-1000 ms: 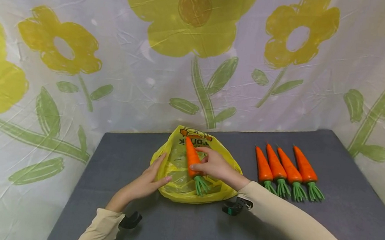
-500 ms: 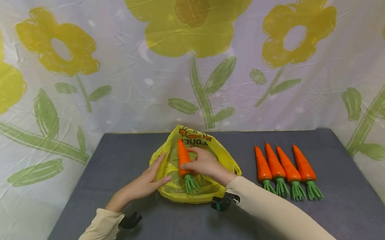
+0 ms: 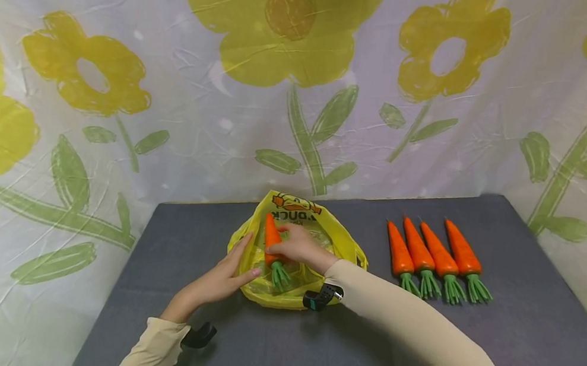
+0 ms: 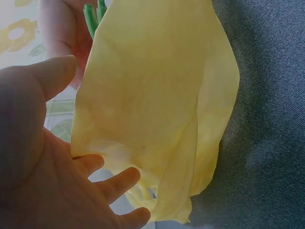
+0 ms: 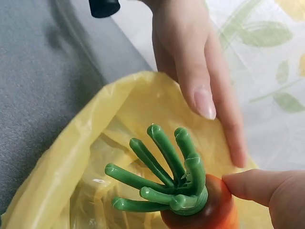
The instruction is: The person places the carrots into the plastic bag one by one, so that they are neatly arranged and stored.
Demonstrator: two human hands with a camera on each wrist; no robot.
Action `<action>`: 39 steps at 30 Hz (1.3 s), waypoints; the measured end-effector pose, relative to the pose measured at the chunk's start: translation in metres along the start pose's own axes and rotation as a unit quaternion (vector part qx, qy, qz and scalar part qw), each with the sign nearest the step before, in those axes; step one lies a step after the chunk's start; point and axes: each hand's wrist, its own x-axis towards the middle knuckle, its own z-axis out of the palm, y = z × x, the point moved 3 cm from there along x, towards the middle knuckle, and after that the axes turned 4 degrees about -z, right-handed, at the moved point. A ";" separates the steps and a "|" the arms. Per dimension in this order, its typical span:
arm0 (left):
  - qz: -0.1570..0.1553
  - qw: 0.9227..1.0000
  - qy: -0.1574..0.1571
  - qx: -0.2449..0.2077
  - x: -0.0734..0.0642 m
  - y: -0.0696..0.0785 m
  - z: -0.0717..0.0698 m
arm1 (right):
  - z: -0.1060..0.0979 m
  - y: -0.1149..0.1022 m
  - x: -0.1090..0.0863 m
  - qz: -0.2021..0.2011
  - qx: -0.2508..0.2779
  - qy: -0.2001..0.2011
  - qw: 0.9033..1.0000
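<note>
An orange toy-like carrot [image 3: 272, 237] with green stalks [image 5: 176, 176] is held in my right hand [image 3: 297, 246], thumb and fingers gripping its thick end. It is over the mouth of a yellow plastic bag [image 3: 332, 294] printed with a duck. My left hand [image 3: 221, 277] rests against the bag's left side, its fingers extended; in the left wrist view those fingertips [image 4: 126, 181] touch the yellow plastic. From the right wrist view, the right thumb [image 5: 252, 186] presses on the carrot's orange shoulder. The bag's bottom is partly hidden by the carrot and hand.
Several more carrots [image 3: 441, 258] lie side by side on the right of the dark grey table [image 3: 265, 353], stalks toward me. A flower-print curtain [image 3: 210, 156] hangs behind the table. Each wrist wears a black strap device [image 3: 199, 335].
My right hand has carried the carrot leftward and slightly lower over the bag, toward my left hand. The left hand stays in place against the bag.
</note>
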 end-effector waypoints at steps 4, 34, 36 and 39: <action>-0.001 1.000 -0.002 -0.007 0.000 0.001 0.000 | 0.003 0.000 0.006 0.005 -0.008 0.008 1.000; -0.007 1.000 -0.010 -0.019 0.002 -0.003 0.002 | 0.042 0.019 0.034 0.007 0.008 -0.007 1.000; -0.006 1.000 -0.012 -0.022 0.002 -0.003 0.002 | 0.045 0.020 0.034 0.007 -0.009 -0.002 1.000; -0.003 1.000 -0.013 -0.025 0.001 -0.003 0.002 | 0.047 0.020 0.035 0.009 -0.012 0.006 1.000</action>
